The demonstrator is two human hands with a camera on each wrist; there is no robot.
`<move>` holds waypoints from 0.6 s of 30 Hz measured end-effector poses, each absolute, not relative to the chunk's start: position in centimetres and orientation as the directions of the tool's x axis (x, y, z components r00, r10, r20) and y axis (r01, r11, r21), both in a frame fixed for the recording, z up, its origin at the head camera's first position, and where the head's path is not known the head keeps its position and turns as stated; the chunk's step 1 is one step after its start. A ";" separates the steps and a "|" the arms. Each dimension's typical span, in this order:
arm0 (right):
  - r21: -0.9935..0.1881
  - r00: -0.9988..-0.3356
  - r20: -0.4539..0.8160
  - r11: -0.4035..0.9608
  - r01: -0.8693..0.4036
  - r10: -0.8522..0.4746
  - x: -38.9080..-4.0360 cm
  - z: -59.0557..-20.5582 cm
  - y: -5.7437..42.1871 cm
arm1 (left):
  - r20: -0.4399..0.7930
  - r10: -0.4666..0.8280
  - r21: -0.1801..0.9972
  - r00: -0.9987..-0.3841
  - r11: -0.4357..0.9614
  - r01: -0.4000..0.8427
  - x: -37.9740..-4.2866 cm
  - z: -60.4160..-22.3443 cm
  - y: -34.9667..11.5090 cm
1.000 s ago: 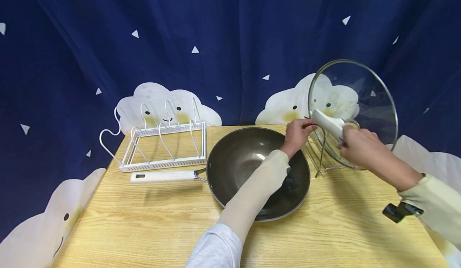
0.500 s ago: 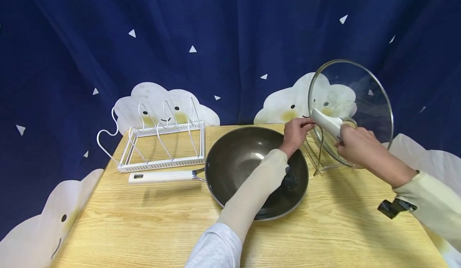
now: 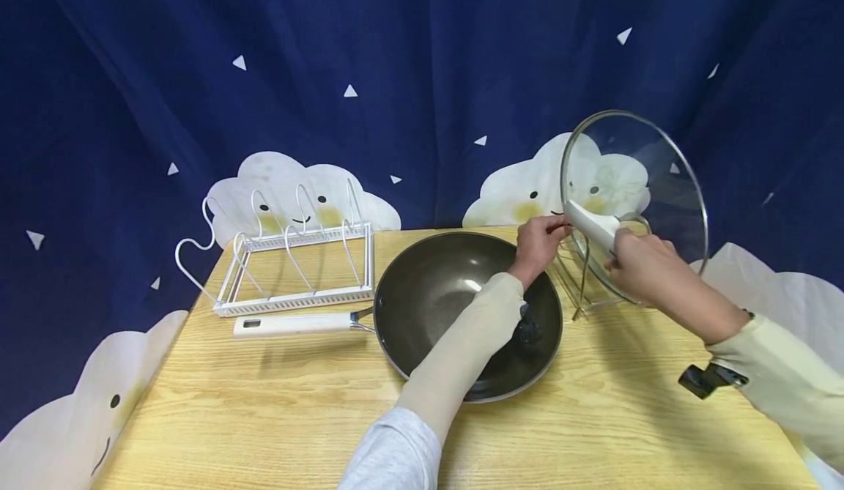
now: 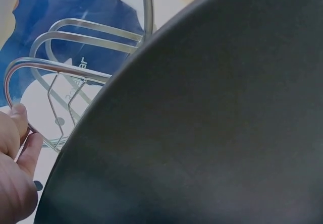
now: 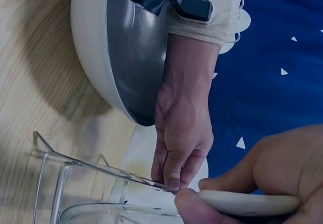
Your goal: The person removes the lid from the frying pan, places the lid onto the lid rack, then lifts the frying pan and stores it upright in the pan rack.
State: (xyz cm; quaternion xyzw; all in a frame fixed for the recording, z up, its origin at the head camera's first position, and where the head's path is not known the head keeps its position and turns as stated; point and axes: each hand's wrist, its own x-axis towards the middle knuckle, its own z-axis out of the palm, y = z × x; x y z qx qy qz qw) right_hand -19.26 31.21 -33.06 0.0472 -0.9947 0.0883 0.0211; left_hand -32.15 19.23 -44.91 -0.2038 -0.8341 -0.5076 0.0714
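In the head view my right hand (image 3: 649,266) grips the white handle (image 3: 593,225) of a round glass pan lid (image 3: 672,190). The lid stands nearly upright, its lower part at a metal wire rack (image 3: 585,277) on the right of the table. My left hand (image 3: 537,245) reaches across the wok (image 3: 428,314) and pinches the rack's wire. The left wrist view shows thumb and finger of that left hand (image 4: 17,168) on the bent wire of the rack (image 4: 55,65). Whether the lid's bottom edge rests in a slot is hard to see.
The dark wok lies mid-table, its white handle (image 3: 297,323) pointing left. Behind that handle stands a white rack (image 3: 297,302) with several looped dividers. A blue curtain (image 3: 395,72) with white clouds hangs behind the wooden table (image 3: 264,417).
My right hand and the lid have moved slightly left, and the lid looks narrower, turned more edge-on. The left hand keeps its pinch on the rack. The whole head view has shifted a little.
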 end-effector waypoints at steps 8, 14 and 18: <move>-0.178 -0.987 0.123 0.976 -0.125 -0.104 -18.7 -33.7 30.4 | 0.291 0.279 0.834 -0.915 0.395 0.386 -31.9 -44.9 19.0; -0.186 -0.984 0.143 0.974 -0.130 -0.104 -18.3 -33.9 29.8 | 0.301 0.267 0.823 -0.915 0.412 0.391 -31.8 -45.0 18.9; -0.199 -0.984 0.156 0.973 -0.114 -0.083 -18.1 -34.0 29.4 | 0.303 0.265 0.821 -0.915 0.415 0.392 -31.7 -45.0 18.8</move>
